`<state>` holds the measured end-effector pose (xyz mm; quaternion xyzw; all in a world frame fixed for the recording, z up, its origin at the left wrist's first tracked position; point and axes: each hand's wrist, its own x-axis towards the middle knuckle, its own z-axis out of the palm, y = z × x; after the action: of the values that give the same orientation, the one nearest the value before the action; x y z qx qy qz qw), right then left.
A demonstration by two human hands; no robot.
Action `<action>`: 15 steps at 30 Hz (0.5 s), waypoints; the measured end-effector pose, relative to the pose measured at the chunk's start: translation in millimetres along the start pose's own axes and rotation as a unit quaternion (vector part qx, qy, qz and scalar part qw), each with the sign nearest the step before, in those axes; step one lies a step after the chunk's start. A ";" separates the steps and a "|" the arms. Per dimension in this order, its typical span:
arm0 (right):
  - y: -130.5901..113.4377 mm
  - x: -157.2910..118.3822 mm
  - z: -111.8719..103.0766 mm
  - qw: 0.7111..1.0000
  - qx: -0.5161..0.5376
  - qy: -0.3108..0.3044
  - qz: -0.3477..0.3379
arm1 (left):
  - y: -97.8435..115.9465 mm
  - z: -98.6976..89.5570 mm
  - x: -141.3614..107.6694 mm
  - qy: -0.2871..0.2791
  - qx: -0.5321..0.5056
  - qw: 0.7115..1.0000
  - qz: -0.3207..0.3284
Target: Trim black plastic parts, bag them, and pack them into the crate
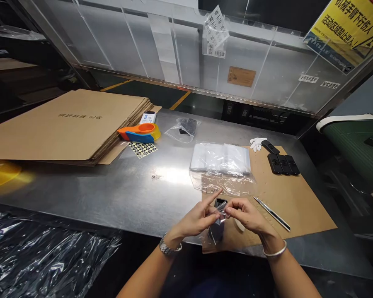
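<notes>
Near the front edge of the bench, both hands meet at a small clear plastic bag (216,235). My left hand (197,217) pinches it between thumb and curled fingers, with the index finger stretched forward. Opposite, the fingertips of my right hand (245,213) are closed on the plastic too. A small black piece (220,202) shows between the hands; whether it lies inside the bag or behind it, I cannot tell. Under them lies a cardboard sheet (311,207), with a slim silver cutter (272,213) to the right. A pale round object (239,225) is partly covered by my right hand.
Beyond my hands lies a stack of clear bags (222,159). Several black cases (282,164) and a white glove (257,143) are at right. At left are flat cardboard boxes (71,124), a tape dispenser (139,133) and a sticker sheet (143,149). A bagged black item (186,126) sits farther back.
</notes>
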<state>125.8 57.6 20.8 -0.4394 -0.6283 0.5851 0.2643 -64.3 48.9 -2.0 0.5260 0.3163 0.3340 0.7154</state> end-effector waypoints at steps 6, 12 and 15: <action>10.1 2.3 9.3 0.997 0.054 0.056 0.019 | 0.1 -2.1 0.6 0.090 -0.031 0.995 0.005; 15.1 0.5 7.2 0.995 0.046 0.083 0.015 | -7.0 -4.9 6.9 0.205 -0.043 0.977 0.028; 14.7 -2.5 9.5 0.993 -0.005 0.120 0.000 | -9.7 -2.7 5.0 0.347 0.052 0.932 0.087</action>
<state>122.5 49.6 5.4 -0.5077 -0.5948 0.5252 0.3357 -62.2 52.3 -12.6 0.4394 0.5144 0.5399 0.5008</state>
